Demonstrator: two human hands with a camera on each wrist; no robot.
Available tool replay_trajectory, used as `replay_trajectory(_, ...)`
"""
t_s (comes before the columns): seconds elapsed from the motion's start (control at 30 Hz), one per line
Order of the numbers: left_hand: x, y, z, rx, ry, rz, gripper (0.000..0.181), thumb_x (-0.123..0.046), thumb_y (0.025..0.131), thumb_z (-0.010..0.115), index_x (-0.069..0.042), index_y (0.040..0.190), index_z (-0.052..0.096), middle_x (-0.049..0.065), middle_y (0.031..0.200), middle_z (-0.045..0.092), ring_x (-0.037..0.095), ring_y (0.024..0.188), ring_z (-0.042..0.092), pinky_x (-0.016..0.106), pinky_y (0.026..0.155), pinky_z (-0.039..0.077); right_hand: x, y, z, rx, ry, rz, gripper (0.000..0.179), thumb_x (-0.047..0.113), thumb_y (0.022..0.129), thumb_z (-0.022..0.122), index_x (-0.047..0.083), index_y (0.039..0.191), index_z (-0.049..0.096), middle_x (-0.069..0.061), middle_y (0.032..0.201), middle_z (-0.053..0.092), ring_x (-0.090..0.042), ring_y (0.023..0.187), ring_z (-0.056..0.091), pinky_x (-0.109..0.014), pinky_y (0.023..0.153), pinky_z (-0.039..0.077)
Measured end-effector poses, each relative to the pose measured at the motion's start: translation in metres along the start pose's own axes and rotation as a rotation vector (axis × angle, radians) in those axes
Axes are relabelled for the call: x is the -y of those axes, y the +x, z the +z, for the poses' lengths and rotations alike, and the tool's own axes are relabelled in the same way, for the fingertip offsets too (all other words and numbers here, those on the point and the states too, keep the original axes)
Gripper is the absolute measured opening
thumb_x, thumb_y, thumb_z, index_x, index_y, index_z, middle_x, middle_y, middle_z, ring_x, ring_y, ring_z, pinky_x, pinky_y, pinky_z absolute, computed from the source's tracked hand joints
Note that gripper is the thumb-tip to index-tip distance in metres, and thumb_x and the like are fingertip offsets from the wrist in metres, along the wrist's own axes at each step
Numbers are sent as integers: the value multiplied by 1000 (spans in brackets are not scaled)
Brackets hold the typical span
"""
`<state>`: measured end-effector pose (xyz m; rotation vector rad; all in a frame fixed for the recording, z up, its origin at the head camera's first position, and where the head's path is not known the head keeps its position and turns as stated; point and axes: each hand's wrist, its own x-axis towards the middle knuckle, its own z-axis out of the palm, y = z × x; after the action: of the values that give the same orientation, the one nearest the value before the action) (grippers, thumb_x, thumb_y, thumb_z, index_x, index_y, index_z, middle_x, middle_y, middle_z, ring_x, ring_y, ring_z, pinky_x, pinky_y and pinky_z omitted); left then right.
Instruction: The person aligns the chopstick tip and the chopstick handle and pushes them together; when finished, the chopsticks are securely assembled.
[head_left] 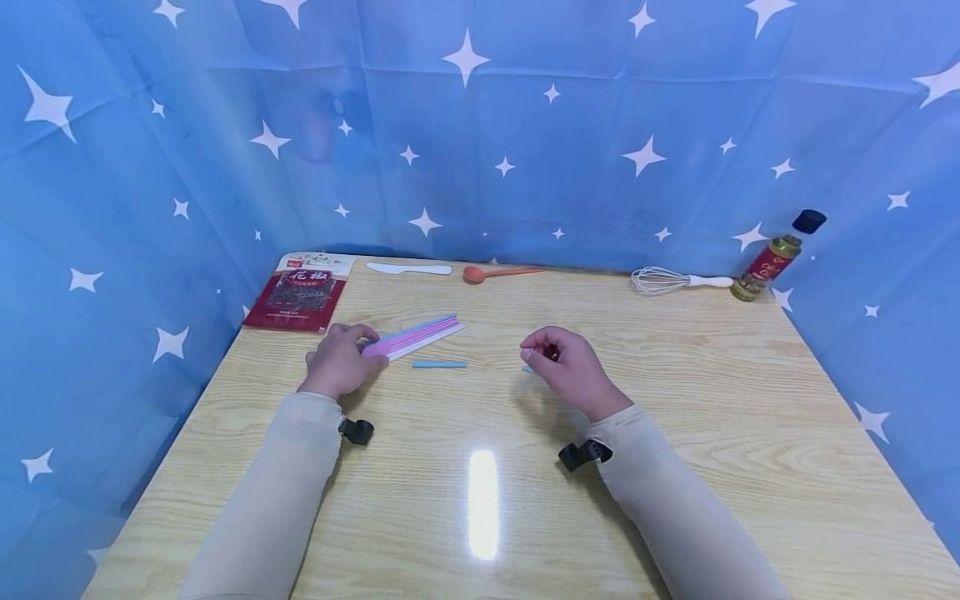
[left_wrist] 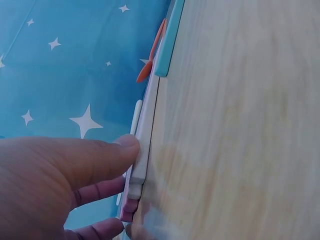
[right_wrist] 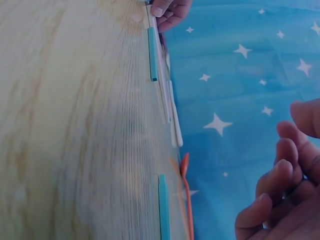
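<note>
In the head view my left hand (head_left: 341, 360) pinches the near end of a bundle of pink, white and blue sticks (head_left: 414, 337) lying on the table. The left wrist view shows the thumb against the white stick (left_wrist: 145, 135), with fingers at the far side. A short blue stick (head_left: 438, 364) lies just right of the bundle. My right hand (head_left: 566, 367) hovers over another blue stick (head_left: 527, 369), which it partly hides. Its fingers (right_wrist: 277, 180) are loosely curled, the thumb stands apart from them, and nothing shows between them.
At the back stand or lie a red spice packet (head_left: 296, 296), a white knife (head_left: 408, 268), an orange spoon (head_left: 498, 273), a whisk (head_left: 678, 281) and a bottle with a black cap (head_left: 767, 265). A blue starred curtain (head_left: 465, 150) surrounds the wooden table (head_left: 420, 500).
</note>
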<state>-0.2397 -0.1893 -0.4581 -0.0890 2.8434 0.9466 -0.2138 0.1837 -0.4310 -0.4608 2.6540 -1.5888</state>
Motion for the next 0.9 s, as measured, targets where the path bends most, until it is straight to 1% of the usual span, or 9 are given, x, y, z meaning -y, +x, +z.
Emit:
replay_trajectory(0.1, -5, -3, 1, -28, 11, 38, 47, -34, 98, 73, -17, 140, 61, 19, 146, 49, 41, 125, 52, 63, 103, 28, -1, 1, -2, -4, -23, 16, 17, 16, 103, 68, 2, 112, 72, -6, 89, 64, -24, 77, 54, -29, 65, 46)
replay_trajectory(0.17, -11, -5, 2, -40, 20, 86, 44, -34, 98, 73, -17, 138, 63, 18, 146, 51, 41, 126, 52, 62, 102, 28, -3, 2, -5, -7, -48, 42, 15, 17, 103, 68, 5, 111, 73, -6, 89, 63, -25, 78, 54, -30, 66, 46)
replay_trajectory(0.23, -17, -8, 4, -39, 29, 146, 39, -33, 99, 73, -18, 134, 66, 16, 143, 56, 39, 125, 54, 60, 100, 29, -6, 3, -7, -2, -71, 75, 13, 18, 103, 68, 7, 109, 73, -6, 89, 62, -25, 78, 53, -32, 67, 46)
replay_trajectory(0.33, -29, -13, 8, 3, 45, 238, 31, -30, 100, 71, -18, 129, 72, 10, 129, 64, 33, 117, 60, 56, 96, 31, -11, 4, -10, 22, -123, 139, 13, 19, 103, 68, 9, 108, 73, -6, 88, 60, -25, 77, 52, -34, 68, 45)
replay_trajectory(0.43, -37, -18, 12, 53, 73, 289, 28, -28, 102, 70, -21, 128, 74, 3, 109, 67, 24, 101, 61, 50, 89, 31, -14, 5, -14, 72, -187, 210, 15, 20, 102, 69, 8, 110, 72, -6, 89, 60, -23, 76, 52, -36, 68, 45)
replay_trajectory(0.53, -40, -20, 16, 89, 115, 296, 29, -27, 103, 69, -23, 130, 75, -1, 94, 64, 20, 88, 57, 45, 83, 30, -17, 4, -17, 131, -246, 282, 18, 20, 101, 69, 9, 115, 71, -8, 90, 60, -24, 76, 52, -37, 67, 44)
replay_trajectory(0.63, -38, -20, 19, 109, 149, 283, 28, -26, 103, 69, -24, 130, 75, -2, 86, 62, 18, 82, 54, 45, 81, 29, -19, 4, -19, 178, -301, 329, 19, 18, 101, 70, 9, 117, 70, -10, 96, 62, -24, 79, 54, -36, 68, 45)
replay_trajectory(0.73, -38, -20, 20, 122, 161, 271, 24, -26, 102, 70, -24, 125, 77, -3, 86, 64, 17, 82, 55, 46, 83, 29, -21, 4, -20, 200, -360, 337, 16, 13, 98, 71, 8, 113, 70, -10, 100, 65, -24, 82, 56, -35, 69, 45)
replay_trajectory(0.9, -41, -21, 21, 115, 163, 257, 14, -24, 98, 74, -24, 111, 79, -3, 89, 66, 19, 84, 58, 47, 84, 30, -23, 4, -19, 212, -418, 338, 8, 11, 96, 73, 8, 100, 68, -8, 93, 65, -24, 77, 54, -35, 67, 44)
